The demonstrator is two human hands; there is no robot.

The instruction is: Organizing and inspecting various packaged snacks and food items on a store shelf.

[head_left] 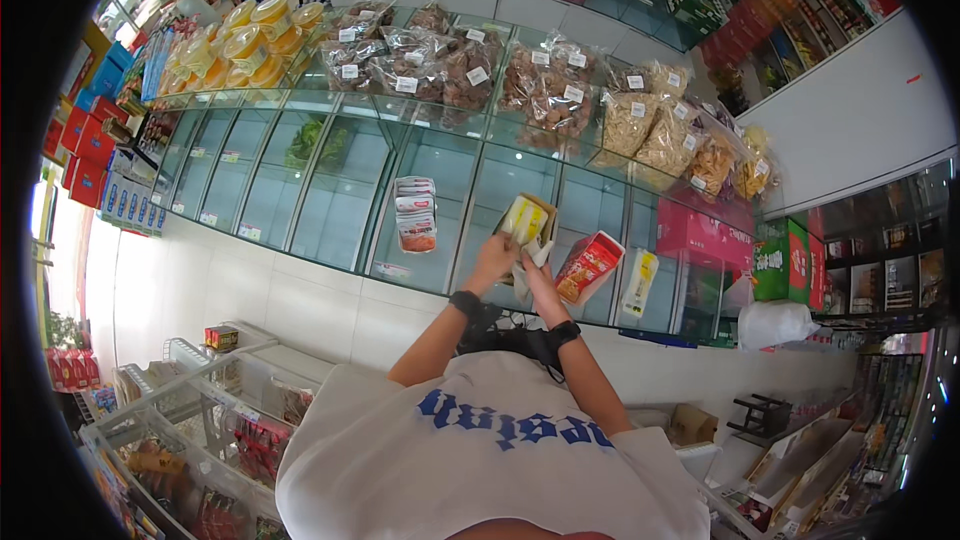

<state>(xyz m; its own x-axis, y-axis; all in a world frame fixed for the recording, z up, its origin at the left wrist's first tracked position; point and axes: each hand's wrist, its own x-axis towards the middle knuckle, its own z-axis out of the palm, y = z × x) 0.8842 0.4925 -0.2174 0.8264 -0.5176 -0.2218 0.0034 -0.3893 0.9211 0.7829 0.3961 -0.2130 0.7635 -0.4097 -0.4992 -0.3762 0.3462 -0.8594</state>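
Over the glass counter, an open cardboard box [550, 223] holds yellow-and-white packets [525, 219]. My left hand [495, 264] is at the box's near left edge, fingers curled against the packets; whether they grip anything is unclear. With my right hand [543, 291] I hold a pale, limp piece [531, 261], perhaps a wrapper or cloth, beside my left fingertips. Right of that hand, a red carton [591, 264] lies tilted on the glass. Farther right is a single yellow-and-white packet [640, 283]. A row of white-and-red packets [415, 214] lies to the left.
Behind the counter glass [345, 195], a raised glass shelf carries bagged dried goods [405, 67] and yellow-lidded tubs [247, 45]. A pink carton [703, 232] stands at the right, near a white plastic bag [776, 324]. Display bins [217, 420] are at the lower left.
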